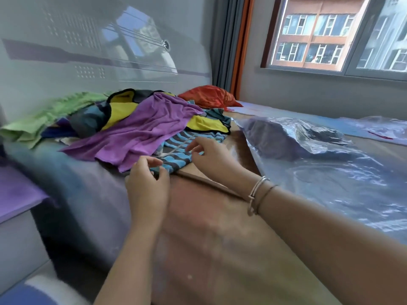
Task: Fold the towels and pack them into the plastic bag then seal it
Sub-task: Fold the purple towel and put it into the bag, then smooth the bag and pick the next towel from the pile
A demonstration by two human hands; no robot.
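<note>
A heap of loose towels lies on the bed: a purple towel point(141, 130) on top, a green one point(50, 115) at the left, yellow-and-black ones point(123, 108), and a blue-and-grey striped towel point(176, 150) at the near edge. My left hand point(147, 183) pinches the striped towel's near edge. Just right of it, my right hand point(211, 159) hovers over the same towel with fingers loosely spread; whether it touches is unclear. A large clear plastic bag point(319, 164) lies to the right, with a dark folded towel point(275, 137) inside.
A red cloth bundle point(209, 97) sits behind the heap by the curtain. A brown board point(209, 216) covers the bed in front of me. The grey headboard wall point(88, 51) rises at the left, a window point(330, 34) at the right. More clear plastic point(378, 128) lies far right.
</note>
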